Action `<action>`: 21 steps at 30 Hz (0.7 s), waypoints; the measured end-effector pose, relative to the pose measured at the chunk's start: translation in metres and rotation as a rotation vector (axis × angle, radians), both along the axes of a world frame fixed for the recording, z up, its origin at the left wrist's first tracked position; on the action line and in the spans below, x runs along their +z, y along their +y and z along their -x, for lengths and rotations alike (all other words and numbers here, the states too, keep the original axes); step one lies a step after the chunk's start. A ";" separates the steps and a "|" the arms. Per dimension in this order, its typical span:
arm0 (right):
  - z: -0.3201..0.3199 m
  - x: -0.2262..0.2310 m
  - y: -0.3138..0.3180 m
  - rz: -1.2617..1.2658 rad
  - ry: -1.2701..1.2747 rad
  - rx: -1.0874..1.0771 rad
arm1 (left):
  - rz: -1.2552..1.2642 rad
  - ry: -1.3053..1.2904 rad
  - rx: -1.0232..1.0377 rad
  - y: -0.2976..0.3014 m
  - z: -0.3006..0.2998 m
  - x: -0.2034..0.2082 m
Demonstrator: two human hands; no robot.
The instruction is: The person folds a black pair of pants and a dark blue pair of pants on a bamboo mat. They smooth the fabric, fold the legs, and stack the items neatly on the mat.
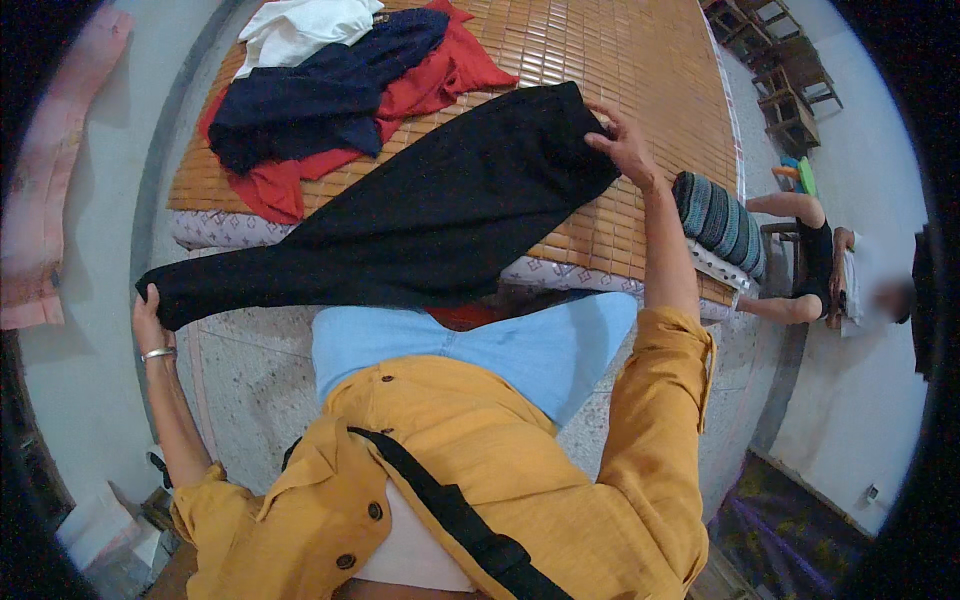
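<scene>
A pair of black trousers (430, 205) is stretched out sideways in front of me, lying partly on the bamboo mat and partly over its near edge. My left hand (150, 325) is closed on the narrow leg end, out past the mat's left corner. At the wide upper end, my right hand (628, 150) grips the edge between thumb and fingers. Beyond the trousers lies a loose pile: a red garment (440, 85), a dark navy garment (300, 105) and a white cloth (305, 35). A folded striped garment (720, 225) rests right of my right forearm.
The bamboo mat (640, 60) covers a bed with patterned cloth (560, 272) along its near side. A person (820, 260) sits at the right by the wall. Wooden stools (785, 85) stand at the far right. A pink cloth (50, 200) hangs at the left.
</scene>
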State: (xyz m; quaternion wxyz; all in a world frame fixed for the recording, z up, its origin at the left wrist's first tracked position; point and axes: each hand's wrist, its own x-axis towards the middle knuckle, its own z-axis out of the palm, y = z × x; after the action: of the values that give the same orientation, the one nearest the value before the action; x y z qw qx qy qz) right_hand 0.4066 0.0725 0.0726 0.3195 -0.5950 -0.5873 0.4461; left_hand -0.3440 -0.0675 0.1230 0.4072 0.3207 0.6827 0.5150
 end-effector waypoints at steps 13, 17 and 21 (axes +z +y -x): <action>-0.043 0.054 -0.048 -0.475 -0.576 -0.056 | 0.035 -0.063 0.061 0.002 0.001 -0.013; -0.044 0.043 -0.039 -0.237 -0.047 -0.160 | 0.103 -0.067 0.102 -0.001 0.011 -0.018; -0.035 0.023 0.007 -0.239 -0.223 -0.128 | 0.177 -0.033 0.140 0.005 -0.015 -0.006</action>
State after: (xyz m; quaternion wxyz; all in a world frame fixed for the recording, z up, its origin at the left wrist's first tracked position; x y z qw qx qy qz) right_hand 0.4417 0.0798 0.0954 0.3483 -0.6348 -0.6289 0.2831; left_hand -0.3291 -0.0624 0.1166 0.4083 0.2263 0.7395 0.4851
